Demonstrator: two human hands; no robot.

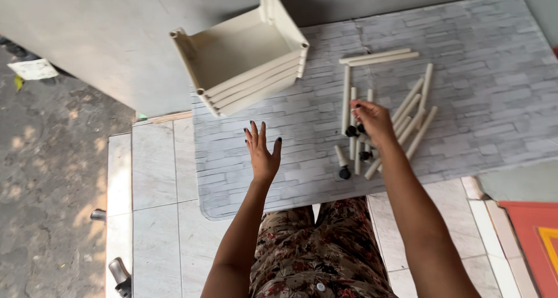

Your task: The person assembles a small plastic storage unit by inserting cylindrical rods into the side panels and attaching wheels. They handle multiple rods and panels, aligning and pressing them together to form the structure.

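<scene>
My right hand reaches down onto a heap of cream plastic tubes on a grey brick-patterned mat. Its fingers curl around the black-capped end of one tube. Whether that tube is lifted I cannot tell. Other black-tipped tubes lie just below the hand. My left hand hovers open, fingers spread, above the mat's left part, holding nothing. A stack of cream plastic trays lies tilted on the mat's far left corner, beyond the left hand.
Two more cream tubes lie apart at the back of the mat. White floor tiles border the mat on the near side, and rough concrete ground lies left. A red mat shows at lower right. My patterned trousers sit between my arms.
</scene>
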